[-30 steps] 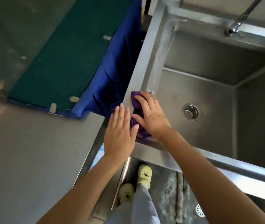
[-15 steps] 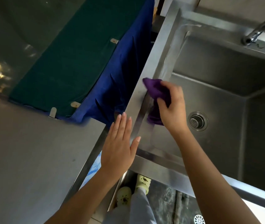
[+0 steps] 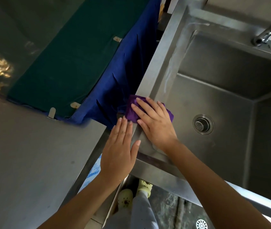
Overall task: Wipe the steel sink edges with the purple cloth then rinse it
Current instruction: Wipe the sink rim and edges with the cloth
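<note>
Both hands are flat: my right hand point(image 3: 154, 123) presses the purple cloth point(image 3: 131, 111) onto the steel sink point(image 3: 149, 80) left edge near its front corner, left hand point(image 3: 120, 146) spread empty beside. Cloth's soft, light, bunches easily, so I'd pin it palm-down.

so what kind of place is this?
Probably a commercial or back-of-house kitchen wash area, not a home. Cues: a deep stainless steel sink with a large basin drain, a steel worktable butted beside it, and a floor drain below.
</note>
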`<action>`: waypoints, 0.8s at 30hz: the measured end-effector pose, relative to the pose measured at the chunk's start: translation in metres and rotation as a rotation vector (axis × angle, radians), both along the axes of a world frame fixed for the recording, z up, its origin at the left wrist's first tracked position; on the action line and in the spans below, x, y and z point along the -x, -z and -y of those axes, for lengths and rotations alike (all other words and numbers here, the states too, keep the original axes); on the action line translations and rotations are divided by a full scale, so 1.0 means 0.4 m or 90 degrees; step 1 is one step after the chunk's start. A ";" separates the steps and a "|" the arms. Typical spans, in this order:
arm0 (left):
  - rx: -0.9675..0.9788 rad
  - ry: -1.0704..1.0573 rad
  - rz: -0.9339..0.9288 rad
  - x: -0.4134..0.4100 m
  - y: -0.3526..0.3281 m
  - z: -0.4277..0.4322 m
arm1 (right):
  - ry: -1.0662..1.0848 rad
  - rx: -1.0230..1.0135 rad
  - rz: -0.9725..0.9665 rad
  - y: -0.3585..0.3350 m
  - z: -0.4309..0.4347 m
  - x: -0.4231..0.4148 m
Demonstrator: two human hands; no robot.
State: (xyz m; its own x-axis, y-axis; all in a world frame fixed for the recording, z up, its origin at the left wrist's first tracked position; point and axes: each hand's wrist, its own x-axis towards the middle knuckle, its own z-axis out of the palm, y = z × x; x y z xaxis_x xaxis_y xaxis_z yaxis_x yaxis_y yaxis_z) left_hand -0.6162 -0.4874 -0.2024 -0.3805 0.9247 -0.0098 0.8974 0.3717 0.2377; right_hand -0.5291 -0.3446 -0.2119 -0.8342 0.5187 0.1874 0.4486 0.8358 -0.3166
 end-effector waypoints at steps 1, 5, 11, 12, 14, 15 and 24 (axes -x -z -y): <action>0.000 0.003 -0.001 0.001 0.001 0.000 | 0.009 0.003 -0.006 0.002 -0.015 0.005; 0.005 0.005 0.001 0.001 0.001 -0.001 | 0.095 0.039 -0.018 -0.006 -0.113 0.056; 0.026 0.004 -0.006 0.003 -0.005 -0.003 | 0.142 0.051 -0.002 -0.006 -0.215 0.094; 0.030 0.002 -0.010 0.002 -0.004 -0.003 | 0.147 0.059 -0.021 -0.005 -0.207 0.092; 0.032 -0.002 -0.011 -0.001 -0.005 -0.003 | 0.138 0.061 -0.053 -0.003 -0.174 0.078; 0.028 -0.003 -0.009 -0.002 -0.005 -0.004 | 0.122 0.062 -0.060 -0.001 -0.154 0.066; 0.023 -0.004 -0.019 -0.002 -0.007 -0.002 | 0.077 0.088 -0.044 0.002 0.073 -0.057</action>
State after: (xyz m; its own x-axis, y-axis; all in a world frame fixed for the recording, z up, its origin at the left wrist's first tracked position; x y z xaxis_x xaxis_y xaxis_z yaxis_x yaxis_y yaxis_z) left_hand -0.6155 -0.4866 -0.1996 -0.3872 0.9215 -0.0318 0.9014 0.3855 0.1970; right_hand -0.5061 -0.3740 -0.2127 -0.7518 0.6392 0.1618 0.5162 0.7233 -0.4586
